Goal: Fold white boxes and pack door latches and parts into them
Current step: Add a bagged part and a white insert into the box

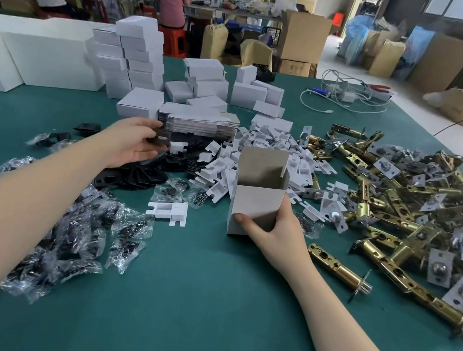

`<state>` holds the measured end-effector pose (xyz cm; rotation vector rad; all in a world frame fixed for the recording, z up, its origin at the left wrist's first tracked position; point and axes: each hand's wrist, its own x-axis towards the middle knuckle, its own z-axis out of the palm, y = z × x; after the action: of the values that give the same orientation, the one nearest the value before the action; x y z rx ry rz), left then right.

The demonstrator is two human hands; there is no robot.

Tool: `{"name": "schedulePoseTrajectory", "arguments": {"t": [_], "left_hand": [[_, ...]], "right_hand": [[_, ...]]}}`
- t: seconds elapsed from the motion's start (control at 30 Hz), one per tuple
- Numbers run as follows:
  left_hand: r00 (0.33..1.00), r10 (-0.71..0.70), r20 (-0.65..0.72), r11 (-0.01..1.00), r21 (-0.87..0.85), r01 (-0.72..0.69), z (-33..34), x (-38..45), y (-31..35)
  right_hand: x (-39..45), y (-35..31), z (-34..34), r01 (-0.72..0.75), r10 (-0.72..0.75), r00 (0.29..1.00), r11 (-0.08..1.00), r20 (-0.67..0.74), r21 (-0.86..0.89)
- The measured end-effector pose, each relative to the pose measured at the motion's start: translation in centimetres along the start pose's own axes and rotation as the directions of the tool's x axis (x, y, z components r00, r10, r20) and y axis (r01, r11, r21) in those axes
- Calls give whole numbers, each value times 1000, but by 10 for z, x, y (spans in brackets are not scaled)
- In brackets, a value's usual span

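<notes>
The right hand (271,229) is gripping a folded white box (256,200) near its base, thumb across the front, holding it upright on the green counter (204,306) with its top flaps open. The left hand (134,142) is pinching a dark flat plate (159,137) just above the heap of black plates (146,174). Brass door latches (400,206) are lying piled to the right, white card inserts (273,151) behind the box, and bagged screws (80,231) to the left.

No text, label, brand or number can be read; the white boxes (143,33) along the bench's far edge are blank.
</notes>
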<state>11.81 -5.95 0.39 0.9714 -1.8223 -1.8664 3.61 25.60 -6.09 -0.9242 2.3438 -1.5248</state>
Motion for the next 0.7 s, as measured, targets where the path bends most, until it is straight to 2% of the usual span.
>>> {"name": "schedulePoseTrajectory", "arguments": {"t": [0.1,0.27,0.33,0.4,0.47,0.57,0.63,0.7], "left_hand": [[1000,-4,26,999,34,3,-4,-2,-3],[986,12,168,988,147,-37,-8,-9,-9],[989,71,128,979,183,-94,-6,-11,-12],[991,132,28,964,231,-135,-5,-12,-13],[976,211,-57,906,386,-173,-7,-10,-12],[957,285,-58,810,549,-208,-10,-11,-12],[953,299,-50,833,501,-235,-8,-14,-10],[948,317,-31,921,247,-300,1,-23,1]], "right_hand": [[1,2,0,-7,7,1000,1000,3,5],[1,3,0,-7,7,1000,1000,9,17],[1,5,0,-13,13,1000,1000,11,20],[2,6,0,-17,17,1000,1000,10,25],[2,7,1,-18,18,1000,999,9,28],[3,7,1,-23,23,1000,999,10,22],[3,6,1,-25,25,1000,1000,11,14],[2,6,1,-26,26,1000,1000,11,4]]}}
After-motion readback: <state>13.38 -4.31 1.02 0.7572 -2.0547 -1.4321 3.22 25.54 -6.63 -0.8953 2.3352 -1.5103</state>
